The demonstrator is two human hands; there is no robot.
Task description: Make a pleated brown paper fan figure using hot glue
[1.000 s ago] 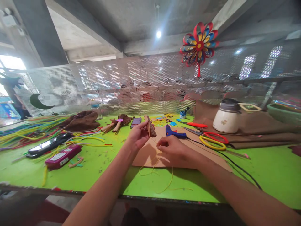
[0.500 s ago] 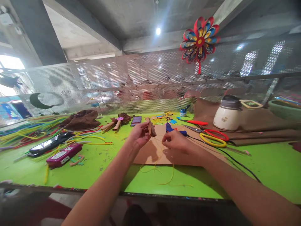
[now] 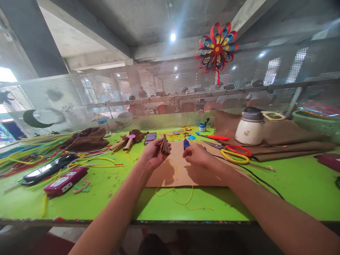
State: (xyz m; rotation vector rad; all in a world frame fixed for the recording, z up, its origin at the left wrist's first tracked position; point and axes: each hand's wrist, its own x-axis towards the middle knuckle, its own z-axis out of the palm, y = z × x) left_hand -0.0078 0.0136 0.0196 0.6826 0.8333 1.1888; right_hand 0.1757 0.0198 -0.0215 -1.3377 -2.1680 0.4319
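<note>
My left hand pinches a small folded piece of brown paper upright. Yellow thread trails below it over the brown sheet and onto the green table. On the right, my right hand has its fingers curled and covers part of a blue glue gun. Whether these fingers touch the gun or hold some thread is hidden. The gun's black cord runs off to the right.
Scissors, red-handled pliers and a cream jar stand or lie to the right. At left are a black device, a purple power strip and brown cloth. A phone lies behind my left hand.
My right hand has moved up and forward, from beside the thread to over the glue gun. My left hand keeps the folded paper, now more upright. The view has turned slightly right.
</note>
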